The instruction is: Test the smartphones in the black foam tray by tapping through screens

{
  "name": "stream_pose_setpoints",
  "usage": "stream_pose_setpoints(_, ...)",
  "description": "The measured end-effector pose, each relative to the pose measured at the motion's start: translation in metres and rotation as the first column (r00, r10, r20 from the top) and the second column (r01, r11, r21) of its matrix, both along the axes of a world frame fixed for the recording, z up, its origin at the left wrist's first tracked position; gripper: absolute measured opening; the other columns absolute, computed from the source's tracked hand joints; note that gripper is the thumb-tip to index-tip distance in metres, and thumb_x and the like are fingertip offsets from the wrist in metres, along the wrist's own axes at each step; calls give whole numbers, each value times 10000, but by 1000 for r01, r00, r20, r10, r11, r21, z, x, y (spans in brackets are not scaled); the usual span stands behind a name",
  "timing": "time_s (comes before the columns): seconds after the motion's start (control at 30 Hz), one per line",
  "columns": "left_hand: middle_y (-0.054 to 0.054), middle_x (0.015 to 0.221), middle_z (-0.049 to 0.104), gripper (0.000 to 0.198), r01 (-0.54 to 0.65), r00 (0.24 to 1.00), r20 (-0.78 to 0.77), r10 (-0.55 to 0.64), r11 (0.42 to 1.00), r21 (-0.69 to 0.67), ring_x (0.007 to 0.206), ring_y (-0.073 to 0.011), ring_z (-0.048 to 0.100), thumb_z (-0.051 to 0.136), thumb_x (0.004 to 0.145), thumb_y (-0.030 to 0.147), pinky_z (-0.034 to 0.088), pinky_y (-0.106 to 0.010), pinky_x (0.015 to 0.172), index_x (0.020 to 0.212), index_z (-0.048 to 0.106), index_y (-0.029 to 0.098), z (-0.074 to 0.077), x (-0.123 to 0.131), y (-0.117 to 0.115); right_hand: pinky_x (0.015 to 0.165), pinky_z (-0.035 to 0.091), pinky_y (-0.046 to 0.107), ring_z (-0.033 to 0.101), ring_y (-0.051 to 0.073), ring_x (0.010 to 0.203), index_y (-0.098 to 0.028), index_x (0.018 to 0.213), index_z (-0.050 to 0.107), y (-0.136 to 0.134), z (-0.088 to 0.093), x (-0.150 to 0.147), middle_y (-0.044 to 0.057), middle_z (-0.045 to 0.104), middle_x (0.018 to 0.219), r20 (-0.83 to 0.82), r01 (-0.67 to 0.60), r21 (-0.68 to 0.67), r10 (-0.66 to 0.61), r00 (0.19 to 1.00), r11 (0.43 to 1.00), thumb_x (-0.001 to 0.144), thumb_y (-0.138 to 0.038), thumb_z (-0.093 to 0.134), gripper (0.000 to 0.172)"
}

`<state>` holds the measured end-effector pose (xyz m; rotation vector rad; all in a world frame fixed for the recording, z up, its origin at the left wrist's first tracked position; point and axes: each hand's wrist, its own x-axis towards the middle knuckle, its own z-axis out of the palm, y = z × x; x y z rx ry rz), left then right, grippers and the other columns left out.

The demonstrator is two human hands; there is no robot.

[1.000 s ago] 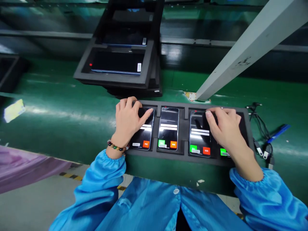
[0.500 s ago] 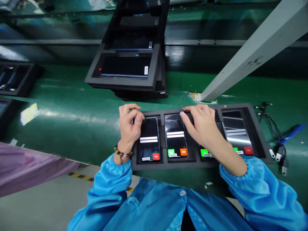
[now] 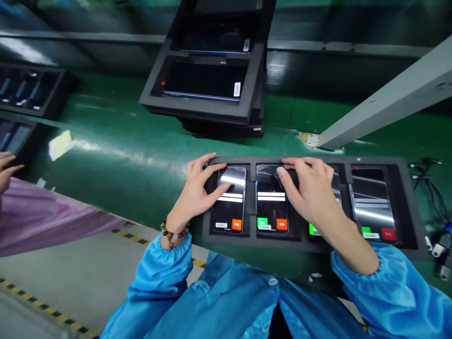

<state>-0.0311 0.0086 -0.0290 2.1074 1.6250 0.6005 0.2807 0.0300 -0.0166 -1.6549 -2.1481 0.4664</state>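
A black foam tray (image 3: 406, 197) on the green belt holds four lit phones side by side. My left hand (image 3: 197, 190) pinches the top left corner of the leftmost phone (image 3: 229, 209), thumb on the glass and fingers over the top edge. My right hand (image 3: 310, 195) lies spread across the tray, its fingertips on the top of the second phone (image 3: 270, 207). The third phone (image 3: 314, 229) is mostly hidden under that hand. Untouched at the right end lies the fourth phone (image 3: 372, 207). Both arms wear blue sleeves, and the left wrist has a bead bracelet.
A stack of black trays (image 3: 197, 106) with dark phones stands behind on the green belt (image 3: 123, 155). A grey metal beam (image 3: 388, 103) slants down to the belt at the right. Cables with plugs (image 3: 436, 235) lie right of the tray. Another person's hand (image 3: 7, 165) shows at the left edge.
My right hand moved left from the third and fourth phones to the top of the second phone. My left hand stayed at the leftmost phone, thumb now on its screen.
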Motion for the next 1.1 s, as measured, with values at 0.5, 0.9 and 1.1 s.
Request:
stream_pose_setpoints(0.5, -152, 1681, 474, 414, 63, 983, -177, -46, 994, 94, 1456, -393, 466, 659, 1031, 522, 428, -662, 1214, 1354, 662, 264, -4, 12, 7, 1089, 360, 632, 579, 375, 1217, -260, 1170, 670, 4, -2, 0, 123, 779, 1189, -79, 17, -26, -19, 997, 1000, 1127, -572, 443, 388)
stream_pose_setpoints(0.9, -98, 985, 728, 599, -250, 934, 322, 158, 930, 270, 1031, -303, 682, 250, 1083, 697, 528, -549, 1032, 938, 645, 271, -11, 13, -1, 1117, 364, 608, 572, 359, 1274, -250, 1145, 683, 6, -10, -3, 113, 797, 1236, -95, -26, -8, 25, 995, 1000, 1129, -527, 477, 346)
stream_pose_setpoints(1.1, -115, 1188, 707, 572, -214, 968, 168, 184, 961, 177, 1227, -313, 620, 338, 1126, 585, 431, -586, 1134, 916, 754, 254, -14, 14, 1, 1049, 416, 581, 590, 342, 1192, -266, 1094, 683, 4, 7, 0, 101, 787, 1138, -144, -31, -16, 28, 989, 999, 1128, -557, 444, 378)
